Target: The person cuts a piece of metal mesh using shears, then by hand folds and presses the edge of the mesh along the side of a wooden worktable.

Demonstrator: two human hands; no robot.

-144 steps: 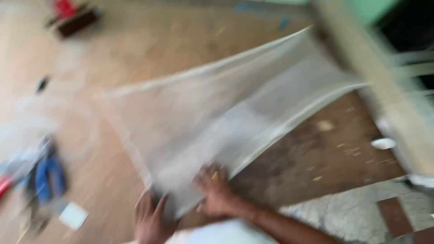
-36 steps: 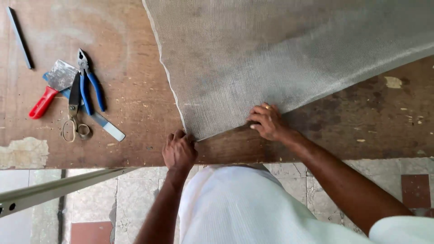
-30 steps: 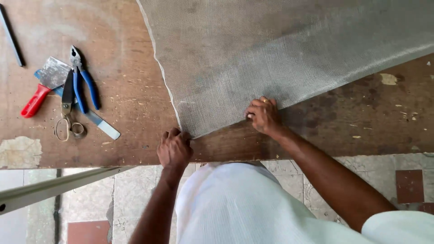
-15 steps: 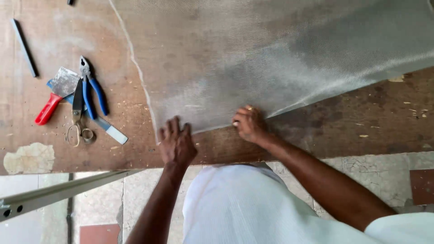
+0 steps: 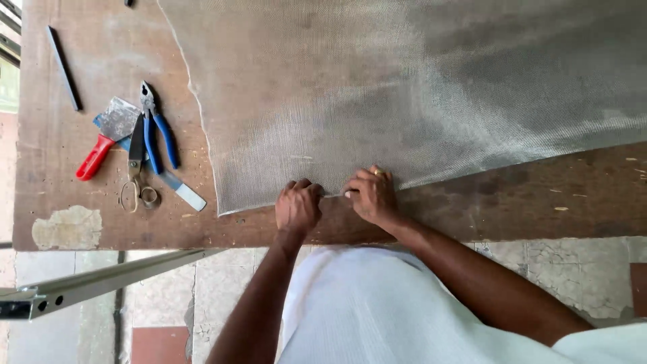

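Both hands have closed in on each other since half a second ago, and the mesh edge they work now lies flatter along the surface. Left hand (image 5: 297, 207) and right hand (image 5: 370, 195) sit just beside one another at the near edge of the mesh (image 5: 418, 94), fingers curled down and pinching that edge, so each grip is narrow and holding the sheet's border. By its look the mesh is light, thin and floppy, a fine grey weave that drapes and creases rather than standing stiff; its cut edge may fray or prick, so the border, held flat between thumb and fingers, seems the sound place to take it. It spreads from the hands away across most of the brown wooden surface (image 5: 512, 202). To the left lie scissors (image 5: 137, 168), blue-handled pliers (image 5: 158, 128), a red-handled scraper (image 5: 104, 138) and, farther off, a dark pencil-like stick (image 5: 64, 67). No containers show.
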